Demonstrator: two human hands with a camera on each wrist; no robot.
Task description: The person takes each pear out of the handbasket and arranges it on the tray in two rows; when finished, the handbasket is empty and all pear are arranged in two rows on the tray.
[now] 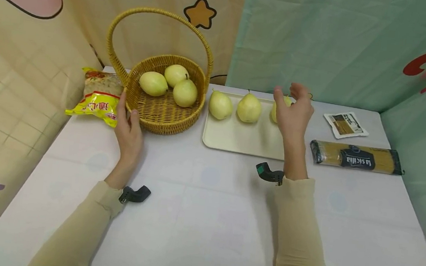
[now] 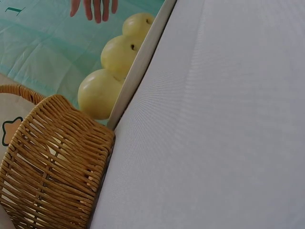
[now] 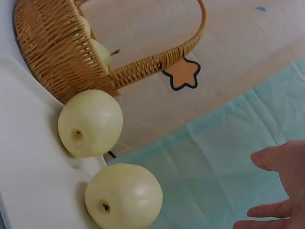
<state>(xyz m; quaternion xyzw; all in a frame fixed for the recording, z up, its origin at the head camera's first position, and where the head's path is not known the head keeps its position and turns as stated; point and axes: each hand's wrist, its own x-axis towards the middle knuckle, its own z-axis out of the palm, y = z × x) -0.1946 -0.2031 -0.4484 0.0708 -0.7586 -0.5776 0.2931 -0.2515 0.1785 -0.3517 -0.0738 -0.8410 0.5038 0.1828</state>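
Observation:
My left hand (image 1: 128, 138) rests against the left side of a wicker basket (image 1: 168, 127), its fingers extended along the rim. Inside the basket lie three pale yellow-green pears (image 1: 185, 93), and a tall arched handle rises over them. Over the right end of a cream tray (image 1: 243, 146) is my right hand (image 1: 295, 116), thumb and fingers spread with nothing between them. It partly hides the rightmost pear (image 1: 274, 113) on that tray. The middle pear (image 1: 249, 108) and the left pear (image 1: 221, 105) sit beside it in a row. In the right wrist view, the spread fingers (image 3: 269, 210) show apart from the pears.
A yellow-and-clear food packet (image 1: 100, 98) lies left of the basket. At the right are a small white sachet (image 1: 345, 125) and a pack of spaghetti (image 1: 356, 157). Curtains (image 1: 279, 39) hang close behind the white-covered table (image 1: 195, 219).

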